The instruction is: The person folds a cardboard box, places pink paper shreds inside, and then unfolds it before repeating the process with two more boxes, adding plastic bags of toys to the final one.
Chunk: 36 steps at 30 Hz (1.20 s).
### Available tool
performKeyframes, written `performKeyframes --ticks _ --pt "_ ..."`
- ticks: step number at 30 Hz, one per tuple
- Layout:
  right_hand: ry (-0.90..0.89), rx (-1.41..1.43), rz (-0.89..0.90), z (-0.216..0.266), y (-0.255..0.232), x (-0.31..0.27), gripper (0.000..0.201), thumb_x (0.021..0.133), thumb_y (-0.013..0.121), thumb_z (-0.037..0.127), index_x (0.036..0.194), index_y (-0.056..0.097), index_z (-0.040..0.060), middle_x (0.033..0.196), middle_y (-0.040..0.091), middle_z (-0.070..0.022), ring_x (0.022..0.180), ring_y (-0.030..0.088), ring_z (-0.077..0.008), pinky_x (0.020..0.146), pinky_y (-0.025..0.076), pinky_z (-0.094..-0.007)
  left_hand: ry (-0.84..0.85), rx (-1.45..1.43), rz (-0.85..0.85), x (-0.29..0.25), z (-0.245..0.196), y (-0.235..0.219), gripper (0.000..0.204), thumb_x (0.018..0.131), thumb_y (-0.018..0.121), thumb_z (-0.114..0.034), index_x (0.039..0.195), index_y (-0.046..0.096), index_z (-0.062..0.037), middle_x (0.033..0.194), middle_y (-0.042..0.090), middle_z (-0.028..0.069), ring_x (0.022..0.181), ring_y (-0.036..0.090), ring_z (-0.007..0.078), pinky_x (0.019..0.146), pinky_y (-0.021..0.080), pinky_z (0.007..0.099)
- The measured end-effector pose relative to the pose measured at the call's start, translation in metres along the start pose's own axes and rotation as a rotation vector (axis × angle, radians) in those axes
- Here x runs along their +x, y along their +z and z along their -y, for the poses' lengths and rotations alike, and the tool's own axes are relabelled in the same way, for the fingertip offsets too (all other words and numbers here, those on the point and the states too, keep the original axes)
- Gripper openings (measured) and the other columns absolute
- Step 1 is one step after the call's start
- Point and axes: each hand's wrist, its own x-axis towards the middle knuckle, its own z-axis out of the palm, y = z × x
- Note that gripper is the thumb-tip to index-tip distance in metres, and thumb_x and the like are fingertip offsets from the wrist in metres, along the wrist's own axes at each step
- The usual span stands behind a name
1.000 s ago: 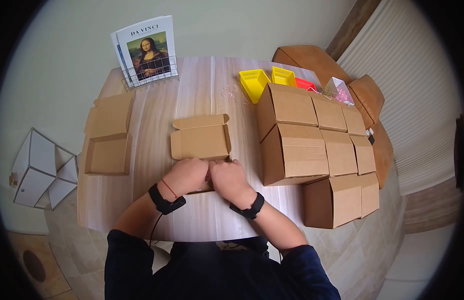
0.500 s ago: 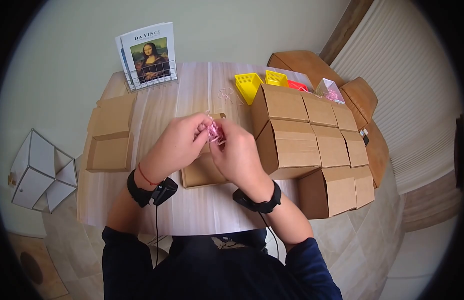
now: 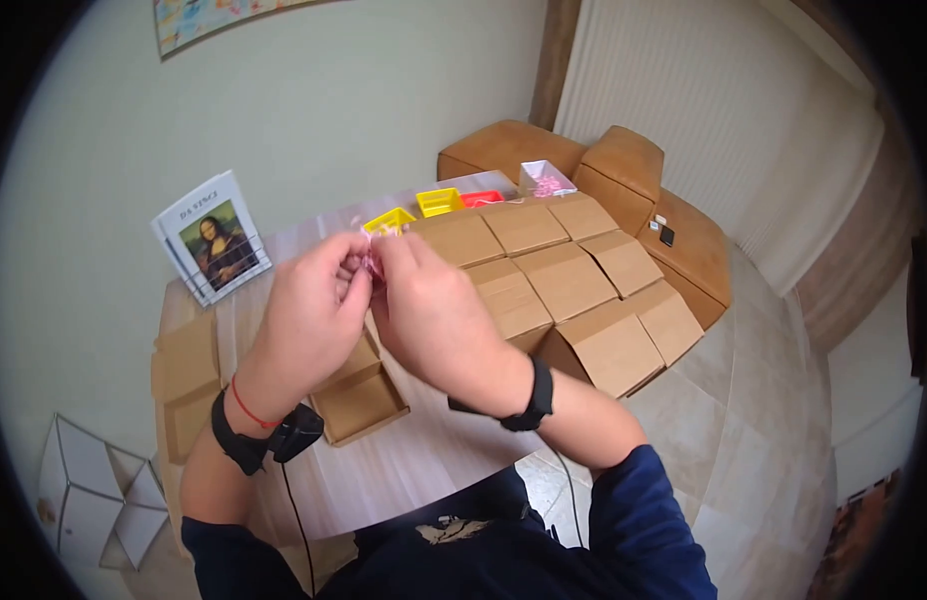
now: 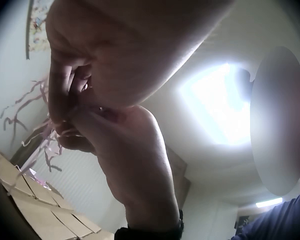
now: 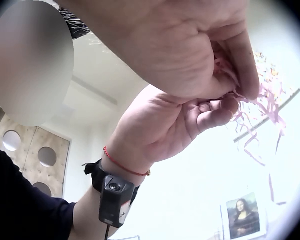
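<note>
Both hands are raised together above the table, fingertips meeting around a small bunch of pink shredded paper [image 5: 270,105]. My left hand [image 3: 312,310] pinches the bunch with curled fingers. Opposite it, my right hand [image 3: 439,315] grips the same paper between thumb and fingers. Thin strips dangle loosely beyond the fingertips in both wrist views, while the middle of the bunch is hidden in the hands. Below the wrists lies an opened cardboard box [image 3: 362,408], its lid partly covered by the left hand.
Another opened cardboard box [image 3: 189,415] sits at the table's left side. Stacked closed boxes [image 3: 574,285] fill the right. Behind them stand yellow baskets [image 3: 441,202], a red basket [image 3: 482,199] and a white container [image 3: 534,178] with pink shreds. A wire rack [image 3: 239,268] holds magazines.
Both hands have lifted from the middle box with the pink shredded paper between them and risen higher above the table. The head view has turned right and up.
</note>
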Motion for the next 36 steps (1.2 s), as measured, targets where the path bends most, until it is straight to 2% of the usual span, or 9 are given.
performKeyframes --ticks 9,16,21,24,28,29,32,33,36 --pt "0.012 -0.244 -0.133 -0.101 -0.104 0.092 0.014 0.087 0.072 0.007 0.090 0.066 -0.0055 0.092 0.071 -0.0293 0.088 0.071 -0.0469 0.078 0.059 -0.0511 0.214 -0.184 0.147 0.157 -0.030 0.061 0.029 0.105 0.056 -0.002 0.130 0.064 0.0092 0.116 0.074 0.0104 0.105 0.071 0.0154 0.092 0.059 0.0310" --pt "0.298 -0.191 -0.095 -0.202 -0.152 0.118 0.033 0.090 0.065 0.023 0.096 0.076 -0.0082 0.084 0.073 -0.0293 0.084 0.074 -0.0456 0.081 0.061 -0.0468 0.078 -0.400 0.260 0.265 -0.016 0.154 0.031 0.105 0.052 -0.004 0.130 0.068 0.0077 0.117 0.074 0.0112 0.108 0.071 0.0179 0.097 0.059 0.0318" --pt "0.533 -0.134 0.002 -0.319 -0.146 0.122 0.044 0.100 0.059 0.032 0.101 0.074 -0.0093 0.078 0.074 -0.0172 0.067 0.075 -0.0248 0.066 0.062 -0.0349 -0.096 -0.506 0.386 0.321 0.023 0.226 0.024 0.106 0.054 -0.010 0.118 0.071 0.0021 0.106 0.073 0.0078 0.095 0.070 0.0156 0.090 0.059 0.0317" --pt "0.678 0.045 -0.019 -0.366 -0.135 0.118 0.047 0.099 0.054 0.032 0.087 0.076 -0.0079 0.077 0.073 -0.0265 0.071 0.075 -0.0384 0.079 0.060 -0.0459 -0.182 -0.582 0.442 0.338 0.053 0.263 0.025 0.106 0.055 -0.011 0.121 0.069 0.0031 0.107 0.072 0.0075 0.097 0.070 0.0163 0.090 0.059 0.0326" --pt "0.821 0.080 -0.005 -0.409 -0.120 0.118 0.067 0.107 0.045 0.043 0.083 0.071 -0.0132 0.075 0.072 -0.0277 0.061 0.073 -0.0353 0.077 0.061 -0.0427 -0.298 -0.665 0.458 0.359 0.083 0.299 0.029 0.102 0.053 -0.002 0.125 0.067 0.0103 0.113 0.072 0.0150 0.101 0.073 0.0229 0.092 0.060 0.0359" --pt "0.835 0.104 -0.020 -0.415 -0.118 0.121 0.069 0.107 0.045 0.046 0.085 0.070 -0.0149 0.082 0.071 -0.0334 0.073 0.074 -0.0434 0.083 0.059 -0.0467 -0.265 -0.638 0.469 0.371 0.092 0.306 0.027 0.106 0.052 -0.008 0.123 0.068 0.0054 0.111 0.071 0.0110 0.097 0.070 0.0201 0.089 0.059 0.0367" --pt "0.621 -0.168 -0.156 -0.437 -0.109 0.138 0.069 0.106 0.045 0.048 0.088 0.071 -0.0140 0.091 0.071 -0.0364 0.090 0.072 -0.0512 0.091 0.057 -0.0505 -0.209 -0.712 0.401 0.407 0.102 0.325 0.026 0.110 0.048 -0.016 0.115 0.070 -0.0019 0.104 0.068 0.0052 0.092 0.066 0.0163 0.085 0.057 0.0378" --pt "0.692 -0.147 -0.170 -0.445 -0.109 0.145 0.066 0.105 0.046 0.049 0.100 0.072 -0.0118 0.098 0.070 -0.0370 0.104 0.066 -0.0560 0.096 0.053 -0.0531 -0.201 -0.752 0.419 0.418 0.105 0.328 0.029 0.112 0.045 -0.021 0.109 0.070 -0.0071 0.098 0.065 0.0005 0.089 0.061 0.0130 0.083 0.054 0.0379" --pt "0.688 -0.067 -0.189 -0.464 -0.102 0.144 0.064 0.104 0.045 0.050 0.113 0.071 -0.0086 0.102 0.070 -0.0367 0.104 0.065 -0.0556 0.097 0.053 -0.0509 -0.257 -0.670 0.462 0.435 0.121 0.334 0.025 0.112 0.047 -0.021 0.112 0.069 -0.0094 0.099 0.065 -0.0005 0.091 0.062 0.0125 0.085 0.055 0.0377"
